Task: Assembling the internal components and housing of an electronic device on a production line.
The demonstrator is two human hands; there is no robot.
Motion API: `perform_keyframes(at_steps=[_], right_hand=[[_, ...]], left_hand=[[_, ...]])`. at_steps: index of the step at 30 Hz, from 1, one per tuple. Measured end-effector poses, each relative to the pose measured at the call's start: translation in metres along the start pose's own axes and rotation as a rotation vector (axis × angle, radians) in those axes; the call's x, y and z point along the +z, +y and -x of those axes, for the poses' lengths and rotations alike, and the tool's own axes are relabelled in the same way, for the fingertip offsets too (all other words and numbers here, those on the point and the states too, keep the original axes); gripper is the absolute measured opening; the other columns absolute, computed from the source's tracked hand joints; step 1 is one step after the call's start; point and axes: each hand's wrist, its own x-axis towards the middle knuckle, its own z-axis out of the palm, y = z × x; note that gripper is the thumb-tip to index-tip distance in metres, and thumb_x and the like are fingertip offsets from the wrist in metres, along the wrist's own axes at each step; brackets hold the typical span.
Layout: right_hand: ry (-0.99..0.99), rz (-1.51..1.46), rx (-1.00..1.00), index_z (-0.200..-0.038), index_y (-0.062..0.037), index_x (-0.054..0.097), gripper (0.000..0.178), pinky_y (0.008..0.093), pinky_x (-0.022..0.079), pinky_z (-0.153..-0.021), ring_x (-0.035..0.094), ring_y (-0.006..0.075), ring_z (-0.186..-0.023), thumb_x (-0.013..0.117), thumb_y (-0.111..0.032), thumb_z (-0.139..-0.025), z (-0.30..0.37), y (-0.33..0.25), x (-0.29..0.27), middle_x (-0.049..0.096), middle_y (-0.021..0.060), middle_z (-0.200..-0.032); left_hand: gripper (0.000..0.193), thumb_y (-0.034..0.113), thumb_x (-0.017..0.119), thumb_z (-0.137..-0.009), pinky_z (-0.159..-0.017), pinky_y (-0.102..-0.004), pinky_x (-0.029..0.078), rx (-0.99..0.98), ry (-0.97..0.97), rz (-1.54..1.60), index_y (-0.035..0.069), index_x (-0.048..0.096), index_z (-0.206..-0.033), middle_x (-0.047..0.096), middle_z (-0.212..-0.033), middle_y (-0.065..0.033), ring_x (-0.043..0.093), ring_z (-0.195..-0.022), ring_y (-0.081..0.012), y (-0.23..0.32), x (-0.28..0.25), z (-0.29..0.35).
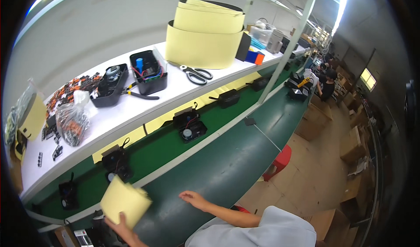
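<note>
My left hand (pixel 121 226) grips a stack of pale yellow sheets (pixel 123 202) by its lower edge, thumb on the front face. The sheets stand tilted over the left part of the dark green worktop (pixel 197 172), their right edge uneven and slightly blurred. My right hand (pixel 194 199) hovers over the worktop to the right of the sheets, apart from them. Its fingers are loosely stretched and nothing shows in them. Just beyond the sheets, on the green belt (pixel 153 148), lies an opened black casing (pixel 116 161) with a round speaker.
More black casings (pixel 192 131) with wires sit along the belt. A white shelf (pixel 131 111) above holds a large yellow-and-black roll (pixel 203 45), scissors (pixel 196 74), pliers (pixel 141 95), black housings (pixel 148 72) and small parts (pixel 72 91). A red stool (pixel 280 159) and cartons stand right; a co-worker (pixel 327 84) sits farther along.
</note>
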Motion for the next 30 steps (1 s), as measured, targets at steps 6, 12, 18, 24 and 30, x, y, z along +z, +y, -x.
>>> perform_keyframes(at_steps=[6, 12, 18, 24, 30], right_hand=[[-0.109, -1.048, 0.009, -0.154, -0.0106, 0.039, 0.062, 0.0396, 0.045, -0.110, 0.058, 0.0263, -0.124, 0.042, -0.050, -0.106, -0.001, -0.006, -0.053, 0.054, 0.0139, -0.141], [0.343, -0.714, 0.291, -0.127, -0.0063, 0.061, 0.049, 0.0398, 0.053, -0.093, 0.067, 0.0247, -0.105, 0.042, -0.046, -0.107, 0.026, 0.007, -0.105, 0.066, 0.0136, -0.125], [-0.019, 0.294, -0.475, -0.133, -0.0021, 0.054, 0.066, 0.0441, 0.049, -0.097, 0.055, 0.0373, -0.119, 0.081, -0.024, -0.077, 0.097, -0.049, -0.097, 0.055, 0.0192, -0.127], [-0.241, 0.353, -0.391, -0.152, -0.0077, 0.034, 0.104, 0.0461, 0.044, -0.107, 0.042, 0.0436, -0.130, 0.087, -0.018, -0.063, 0.058, -0.035, -0.129, 0.036, 0.0221, -0.144], [-0.199, -0.184, -0.113, -0.147, -0.0061, 0.041, 0.085, 0.0407, 0.042, -0.109, 0.050, 0.0333, -0.126, 0.085, -0.020, -0.075, 0.051, 0.026, -0.210, 0.052, 0.0173, -0.130]], left_hand=[[0.062, 0.002, 0.069, -0.092, -0.095, -0.0421, 0.050, -0.572, -0.681, -0.013, 0.006, 0.034, -0.143, 0.056, -0.131, -0.0169, 0.059, -0.115, -0.0296, -0.007, 0.134, 0.087], [0.075, 0.010, 0.079, -0.084, -0.079, -0.0442, 0.055, -0.624, -0.778, -0.298, 0.009, 0.031, -0.143, 0.058, -0.119, -0.0244, 0.064, -0.097, -0.0312, -0.028, 0.139, 0.114], [0.061, 0.012, 0.074, -0.087, -0.069, -0.0423, 0.055, -0.560, -0.514, -0.380, 0.006, 0.036, -0.135, 0.061, -0.109, -0.0223, 0.066, -0.087, -0.0289, -0.045, 0.134, 0.091], [0.031, 0.023, 0.068, -0.093, -0.053, -0.0336, 0.049, -0.493, -0.523, -0.516, 0.003, 0.055, -0.115, 0.065, -0.085, -0.0092, 0.063, -0.066, -0.0184, -0.034, 0.216, 0.087], [0.031, 0.034, 0.061, -0.102, -0.044, -0.0250, 0.038, -0.425, -0.720, -0.586, 0.009, 0.058, -0.120, 0.062, -0.069, -0.0021, 0.053, -0.050, -0.0101, -0.021, 0.329, 0.102]])
